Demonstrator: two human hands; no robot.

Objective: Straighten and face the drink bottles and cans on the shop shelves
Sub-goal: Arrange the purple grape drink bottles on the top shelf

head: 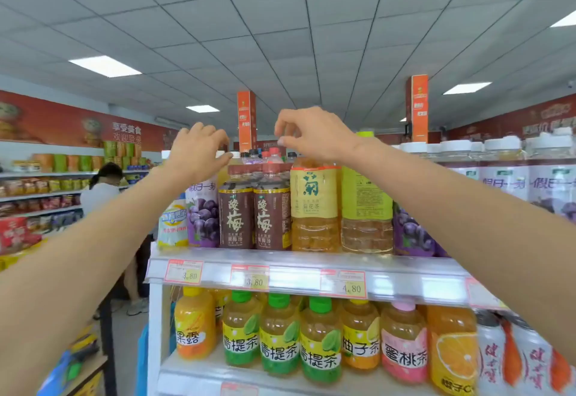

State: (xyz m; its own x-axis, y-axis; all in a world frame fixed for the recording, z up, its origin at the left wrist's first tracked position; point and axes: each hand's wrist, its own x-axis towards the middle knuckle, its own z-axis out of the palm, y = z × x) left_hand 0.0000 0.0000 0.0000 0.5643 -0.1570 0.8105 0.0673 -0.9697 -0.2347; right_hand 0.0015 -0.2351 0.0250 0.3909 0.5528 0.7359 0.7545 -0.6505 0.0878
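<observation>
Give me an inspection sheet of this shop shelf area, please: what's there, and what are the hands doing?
Surface: white top shelf, price tags along its edge.
Job's things: two brown plum-drink bottles and a chrysanthemum tea bottle face front; the yellow-green bottle beside it shows its back label.
Clutter: nothing seen.
Fingers: left hand and right hand curl above the bottle caps; whether they grip is unclear.
Cables: nothing seen.
Surroundings: another person at the left-hand shelves; ceiling light panels.
</observation>
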